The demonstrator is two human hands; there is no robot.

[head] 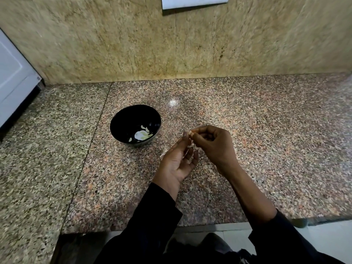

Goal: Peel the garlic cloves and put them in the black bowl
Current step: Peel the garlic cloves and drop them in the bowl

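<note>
The black bowl (122, 122) stands on the speckled granite counter (247, 115), with several pale peeled garlic cloves (142, 134) at its bottom. To its right, both hands meet above the counter. My left hand (178, 161) is palm up, and its thumb and fingertips hold a small garlic clove (189, 132) that is mostly hidden. My right hand (213, 143) has curled fingers and pinches at the same clove from the right. A thin flake of garlic skin (163, 153) shows at the left hand's edge.
A white appliance (13, 80) stands at the far left against the stone wall. A white sheet (194, 1) hangs on the wall at the top. The counter's front edge (209, 224) runs just before my dark sleeves.
</note>
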